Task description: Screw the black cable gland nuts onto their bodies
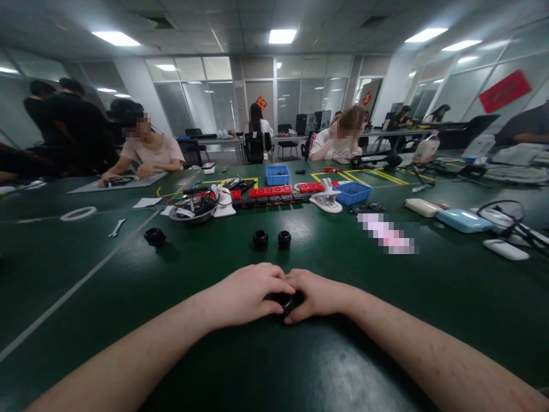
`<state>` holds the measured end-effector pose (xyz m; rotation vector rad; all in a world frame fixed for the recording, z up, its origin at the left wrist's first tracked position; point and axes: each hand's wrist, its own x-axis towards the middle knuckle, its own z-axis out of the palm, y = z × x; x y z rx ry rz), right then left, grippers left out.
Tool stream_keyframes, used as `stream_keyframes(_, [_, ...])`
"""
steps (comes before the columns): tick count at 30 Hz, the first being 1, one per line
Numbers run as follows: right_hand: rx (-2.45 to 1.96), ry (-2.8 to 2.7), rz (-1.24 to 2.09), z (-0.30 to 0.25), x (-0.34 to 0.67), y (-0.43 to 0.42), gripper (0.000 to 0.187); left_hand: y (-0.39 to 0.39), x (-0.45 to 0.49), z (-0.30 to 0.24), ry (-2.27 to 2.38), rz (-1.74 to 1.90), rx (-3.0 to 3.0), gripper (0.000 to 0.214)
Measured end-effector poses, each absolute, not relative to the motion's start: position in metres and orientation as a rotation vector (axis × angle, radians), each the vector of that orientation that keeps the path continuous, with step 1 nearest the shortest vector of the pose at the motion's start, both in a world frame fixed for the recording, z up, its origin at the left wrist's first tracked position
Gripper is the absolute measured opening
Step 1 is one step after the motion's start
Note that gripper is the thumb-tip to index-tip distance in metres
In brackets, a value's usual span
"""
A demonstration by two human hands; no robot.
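Low over the green table, my left hand (257,292) and my right hand (315,293) meet around a black round part (286,301). The fingers of both hands curl about it and cover most of it; a dark, glossy rim shows between the thumbs and fingertips. Just beyond the hands stand two similar black ribbed round parts, the left one (260,240) and the right one (284,239). A third black round part (155,237) sits farther left. Their exact kind cannot be made out.
Red and black power strips (270,191) lie across the table's middle, between white clamps (326,197). Nearby are a metal bowl of cables (193,209) and blue bins (278,175). A wrench (117,228) is at left, a light-blue case (464,220) at right. Other people sit beyond.
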<state>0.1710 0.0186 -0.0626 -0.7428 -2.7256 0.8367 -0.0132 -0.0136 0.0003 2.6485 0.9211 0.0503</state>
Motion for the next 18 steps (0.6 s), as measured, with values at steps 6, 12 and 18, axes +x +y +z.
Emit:
stream_keyframes(6, [-0.727,-2.715,0.834,-0.065,0.171,0.018,0.037,-0.020,-0.004,-0.009,1.227,0.096,2.680,0.029])
stream_keyframes(12, [-0.737,-2.709,0.815,-0.068,0.170,0.018,0.036,-0.030,0.011,-0.023,1.544,0.150,2.766,0.035])
stream_keyframes(18, [-0.772,-2.689,0.839,-0.068,0.171,0.019,0.032,-0.031,0.012,-0.026,1.493,0.272,2.833,0.036])
